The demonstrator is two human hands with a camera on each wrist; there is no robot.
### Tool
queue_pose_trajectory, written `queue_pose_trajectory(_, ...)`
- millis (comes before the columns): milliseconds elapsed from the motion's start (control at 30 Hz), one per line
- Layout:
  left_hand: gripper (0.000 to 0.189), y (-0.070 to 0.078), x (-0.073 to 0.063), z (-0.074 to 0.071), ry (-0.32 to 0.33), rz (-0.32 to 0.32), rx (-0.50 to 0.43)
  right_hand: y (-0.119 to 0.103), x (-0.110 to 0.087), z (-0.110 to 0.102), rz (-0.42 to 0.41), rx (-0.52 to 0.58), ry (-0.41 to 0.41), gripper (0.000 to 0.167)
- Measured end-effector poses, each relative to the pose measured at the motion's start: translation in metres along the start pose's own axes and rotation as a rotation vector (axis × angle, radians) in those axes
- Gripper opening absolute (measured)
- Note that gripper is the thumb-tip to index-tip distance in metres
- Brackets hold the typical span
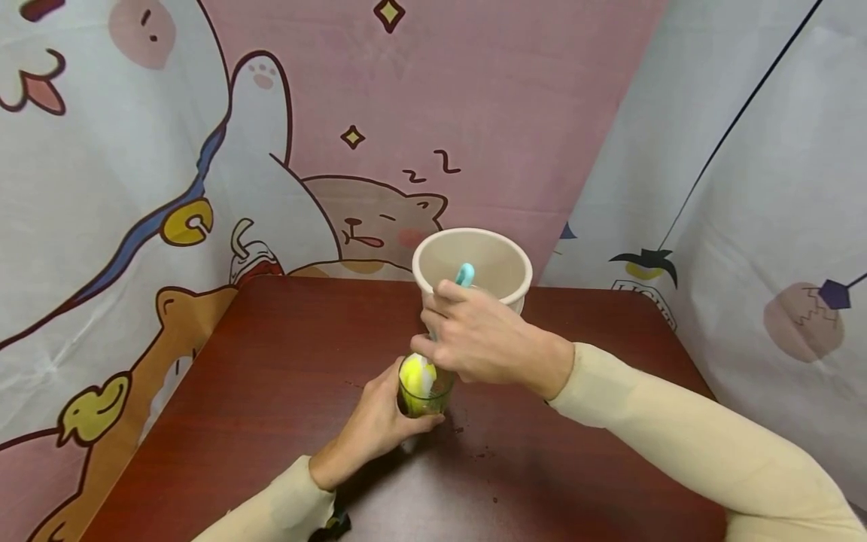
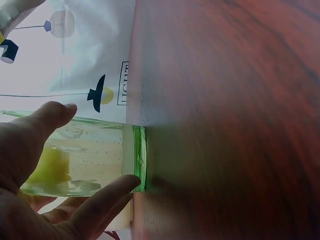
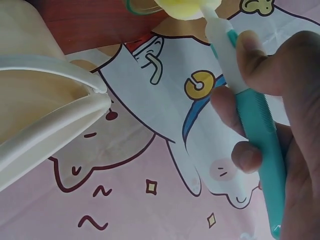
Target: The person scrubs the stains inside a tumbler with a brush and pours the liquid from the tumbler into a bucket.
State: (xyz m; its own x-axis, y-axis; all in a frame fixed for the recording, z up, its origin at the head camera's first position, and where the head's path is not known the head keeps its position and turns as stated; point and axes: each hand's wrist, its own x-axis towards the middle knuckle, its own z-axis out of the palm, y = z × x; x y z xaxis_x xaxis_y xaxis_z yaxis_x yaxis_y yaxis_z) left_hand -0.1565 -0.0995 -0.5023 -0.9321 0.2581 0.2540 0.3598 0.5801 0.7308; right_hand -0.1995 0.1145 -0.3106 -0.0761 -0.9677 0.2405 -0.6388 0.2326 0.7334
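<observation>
My left hand (image 1: 375, 423) grips a green-tinted glass (image 1: 442, 393) around its side, thumb on one side and fingers on the other. In the left wrist view the glass (image 2: 97, 155) has drops on its wall, and its base is close to the table. With my right hand (image 1: 484, 335) I hold a sponge cleaning brush by its teal and white handle (image 3: 262, 135). The brush's yellow and white sponge head (image 1: 416, 374) is inside the glass mouth. The handle's looped teal end (image 1: 464, 275) sticks up past my right fingers.
A cream bucket (image 1: 504, 263) stands behind my right hand, near the table's far edge. Small wet spots (image 1: 484, 453) dot the reddish-brown table (image 1: 291, 354). A printed cartoon cloth (image 1: 515, 105) hangs behind and at both sides. Something dark (image 1: 332, 525) shows beside my left sleeve.
</observation>
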Motion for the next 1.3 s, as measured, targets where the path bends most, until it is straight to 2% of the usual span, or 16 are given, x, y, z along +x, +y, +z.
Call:
queue_pose_trajectory(200, 0.082, 0.001, 0.000, -0.001, 0.004, 0.000, 0.009, 0.003, 0.001, 0.001, 0.010, 0.009, -0.015, 0.024)
queue_pose_trajectory(467, 0.081, -0.002, 0.000, 0.001, 0.027, 0.053, 0.033, 0.007, -0.002, 0.000, 0.041, -0.003, -0.095, 0.020)
queue_pose_trajectory(800, 0.086, 0.000, 0.000, 0.000, 0.014, 0.041, 0.033, 0.007, -0.004, -0.011, 0.061, -0.009, -0.164, 0.024)
queue_pose_trajectory(1067, 0.087, -0.001, 0.001, -0.002, 0.008, 0.038, 0.026, 0.004, -0.004, -0.017, 0.051, 0.006, -0.175, 0.024)
queue_pose_trajectory(1300, 0.085, -0.003, 0.000, 0.000, 0.012, 0.049, 0.003, 0.001, -0.001, -0.019, 0.041, 0.065, -0.156, 0.027)
